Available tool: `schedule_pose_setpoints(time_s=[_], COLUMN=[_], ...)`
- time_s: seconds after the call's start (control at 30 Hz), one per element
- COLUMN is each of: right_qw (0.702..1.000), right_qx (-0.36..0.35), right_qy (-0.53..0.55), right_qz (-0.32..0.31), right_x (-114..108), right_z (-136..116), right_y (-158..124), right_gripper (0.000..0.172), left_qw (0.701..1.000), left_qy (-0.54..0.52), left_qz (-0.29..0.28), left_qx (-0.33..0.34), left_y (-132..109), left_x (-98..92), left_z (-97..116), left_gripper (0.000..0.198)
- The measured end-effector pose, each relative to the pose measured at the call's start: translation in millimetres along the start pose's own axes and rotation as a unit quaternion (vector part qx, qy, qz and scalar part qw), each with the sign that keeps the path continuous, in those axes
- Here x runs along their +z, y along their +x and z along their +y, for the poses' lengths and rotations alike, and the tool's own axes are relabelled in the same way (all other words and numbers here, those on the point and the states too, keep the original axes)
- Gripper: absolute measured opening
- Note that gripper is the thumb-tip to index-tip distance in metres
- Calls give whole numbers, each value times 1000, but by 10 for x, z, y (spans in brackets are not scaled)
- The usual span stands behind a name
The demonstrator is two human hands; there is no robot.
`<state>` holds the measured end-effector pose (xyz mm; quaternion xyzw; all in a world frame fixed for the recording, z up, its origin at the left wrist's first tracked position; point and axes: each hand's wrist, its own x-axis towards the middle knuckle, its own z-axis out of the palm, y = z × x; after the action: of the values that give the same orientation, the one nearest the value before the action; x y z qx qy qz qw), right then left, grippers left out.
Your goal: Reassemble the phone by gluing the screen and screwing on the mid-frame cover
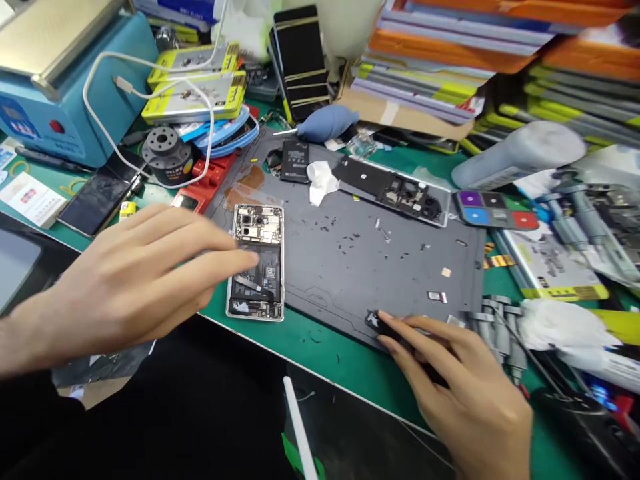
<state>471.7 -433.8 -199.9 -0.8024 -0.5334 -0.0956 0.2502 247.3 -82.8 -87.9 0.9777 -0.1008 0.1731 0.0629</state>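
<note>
An opened smartphone (257,263) lies at the left end of the grey mat, its circuit board, black battery and a ribbon cable exposed. My left hand (155,267) reaches over its left side, fingers stretched out and holding nothing that shows. The fingertips overlap the battery; whether they touch it I cannot tell. At the mat's front edge, my right hand (450,373) has thumb and fingers closed on a small black phone part (373,320). Most of that part is hidden beneath the fingers.
The grey mat (320,267) carries scattered small screws, a loose battery (295,161), crumpled white tissue (321,181) and a detached phone back cover (395,190). Behind are a blue air blower (327,123) and stacked boxes (425,67). Screwdrivers (500,333) crowd the right side.
</note>
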Motion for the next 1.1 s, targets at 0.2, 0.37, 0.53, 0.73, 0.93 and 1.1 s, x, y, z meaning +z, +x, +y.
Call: schedule_pose_setpoints(time_s=[0.2, 0.37, 0.53, 0.73, 0.93, 1.1], right_qw=[997, 996, 988, 979, 978, 980], right_qx=[26, -15, -109, -160, -166, -154], right_qy=[37, 66, 92, 84, 71, 75], right_qz=[-63, -64, -66, -93, -107, -104], right_x=[-148, -96, 86, 214, 248, 255], right_z=[-15, -271, -644, -824, -856, -869], right_y=[116, 367, 693, 867, 841, 824], right_gripper=[22, 23, 25, 26, 24, 27], left_qw=[972, 970, 976, 973, 973, 975], left_qy=[-62, -31, -51, -65, -62, -64], left_qz=[167, 198, 189, 206, 206, 204], left_qx=[-151, -141, -95, -81, -79, -67], left_y=[-490, -543, -525, -506, -525, -524], left_x=[613, 1006, 1123, 1166, 1183, 1172], left_z=[405, 516, 449, 406, 400, 390], left_gripper=[9, 28, 36, 26, 19, 13])
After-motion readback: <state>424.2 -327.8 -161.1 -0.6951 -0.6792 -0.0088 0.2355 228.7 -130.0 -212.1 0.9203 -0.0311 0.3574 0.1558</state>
